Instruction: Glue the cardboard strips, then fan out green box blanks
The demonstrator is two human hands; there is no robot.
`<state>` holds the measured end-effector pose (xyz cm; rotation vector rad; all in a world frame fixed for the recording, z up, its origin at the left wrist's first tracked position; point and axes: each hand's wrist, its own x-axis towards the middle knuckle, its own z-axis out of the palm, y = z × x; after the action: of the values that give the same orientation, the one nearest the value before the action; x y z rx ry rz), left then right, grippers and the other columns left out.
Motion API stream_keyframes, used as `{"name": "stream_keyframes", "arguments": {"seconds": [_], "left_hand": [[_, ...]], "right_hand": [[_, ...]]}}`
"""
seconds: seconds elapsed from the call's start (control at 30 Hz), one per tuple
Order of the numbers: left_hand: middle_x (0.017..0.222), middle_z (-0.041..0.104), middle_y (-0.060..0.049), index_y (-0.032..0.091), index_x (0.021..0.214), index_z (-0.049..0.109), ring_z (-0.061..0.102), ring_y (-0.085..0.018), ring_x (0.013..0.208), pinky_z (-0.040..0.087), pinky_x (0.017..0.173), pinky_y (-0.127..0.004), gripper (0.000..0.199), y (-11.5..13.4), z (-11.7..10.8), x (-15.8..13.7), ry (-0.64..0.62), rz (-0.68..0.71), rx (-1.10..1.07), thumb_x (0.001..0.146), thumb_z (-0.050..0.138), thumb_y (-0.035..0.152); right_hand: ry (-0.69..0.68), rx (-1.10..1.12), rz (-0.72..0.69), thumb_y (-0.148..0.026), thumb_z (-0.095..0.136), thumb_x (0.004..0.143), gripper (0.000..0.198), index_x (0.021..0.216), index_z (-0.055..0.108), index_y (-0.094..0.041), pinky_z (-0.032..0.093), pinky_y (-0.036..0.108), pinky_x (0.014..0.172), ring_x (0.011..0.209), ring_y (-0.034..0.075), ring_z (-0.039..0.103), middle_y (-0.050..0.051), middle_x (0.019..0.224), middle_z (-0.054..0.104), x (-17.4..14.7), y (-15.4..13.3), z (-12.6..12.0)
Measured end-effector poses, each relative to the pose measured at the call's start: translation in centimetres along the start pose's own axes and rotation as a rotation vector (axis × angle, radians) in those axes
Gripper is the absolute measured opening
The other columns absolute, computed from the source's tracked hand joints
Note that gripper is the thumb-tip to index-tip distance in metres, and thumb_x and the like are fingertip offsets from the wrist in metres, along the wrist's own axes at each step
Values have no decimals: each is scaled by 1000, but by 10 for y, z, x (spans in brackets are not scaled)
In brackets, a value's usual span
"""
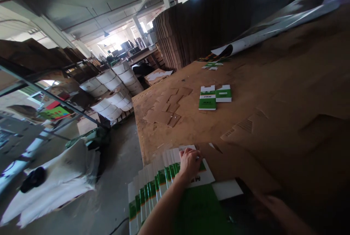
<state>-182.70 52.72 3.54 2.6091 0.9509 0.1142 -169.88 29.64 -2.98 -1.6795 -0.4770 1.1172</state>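
Left hand (pixel 190 162) curled atop fanned cartons (pixel 153 187), pinch unclear | right hand (pixel 264 206) shadowed, I couldn't tell | row slanted down-left, near-left on desk (pixel 262 82), left hand nearer

Green-white cartons (pixel 207 173), blurred lettering (pixel 195 179), none legible

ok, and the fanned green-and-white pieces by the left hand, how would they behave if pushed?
The fanned green-and-white pieces would probably slide over one another, being layered in overlap. Each is likely light, looking thin. Bright glints on them hint at a slick surface.
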Motion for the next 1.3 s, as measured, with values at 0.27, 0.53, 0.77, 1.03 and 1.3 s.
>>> {"name": "stream_keyframes", "arguments": {"seconds": [0.27, 0.53, 0.77, 1.03, 1.3], "left_hand": [[100, 73, -1, 25, 87, 69, 54, -22, 103, 35, 92, -39, 37, 1, -2, -1, 25, -88, 14, 99, 35, 32], [115, 69, 1, 33, 101, 73, 51, -26, 112, 33, 98, -44, 25, -5, 3, -5, -6, -30, -12, 77, 71, 40], [117, 66, -2, 33, 116, 65, 49, -27, 114, 33, 99, -44, 37, -5, 3, -3, -49, -9, 14, 79, 68, 38], [113, 66, -1, 28, 90, 71, 50, -26, 113, 32, 99, -44, 13, 2, -1, -1, -61, -34, 19, 80, 67, 37], [145, 44, -11, 21, 138, 43, 38, -24, 135, 33, 107, -40, 44, 5, -23, 12, 169, -283, -185, 98, 32, 37]], "right_hand": [[127, -363, -373, -56, 55, 72, 43, 93, 77, -25, 51, 43, 96, 110, 33, 65, 9, 113, 73, 12, -10, 9], [-17, -627, -521, -24, 49, 75, 49, 120, 69, -27, 44, 45, 105, 124, 27, 56, 6, 135, 61, 22, 17, 35], [169, -917, -614, -36, 66, 70, 59, 129, 62, -31, 42, 60, 99, 130, 41, 47, 12, 143, 53, 42, 22, -32], [307, -671, -497, -37, 44, 79, 53, 128, 61, -26, 44, 59, 100, 125, 39, 53, 13, 134, 61, 40, 1, -58], [80, -183, -299, -61, 50, 75, 67, 127, 60, -20, 47, 40, 101, 125, 32, 55, 12, 134, 61, 1, -81, 0]]}}
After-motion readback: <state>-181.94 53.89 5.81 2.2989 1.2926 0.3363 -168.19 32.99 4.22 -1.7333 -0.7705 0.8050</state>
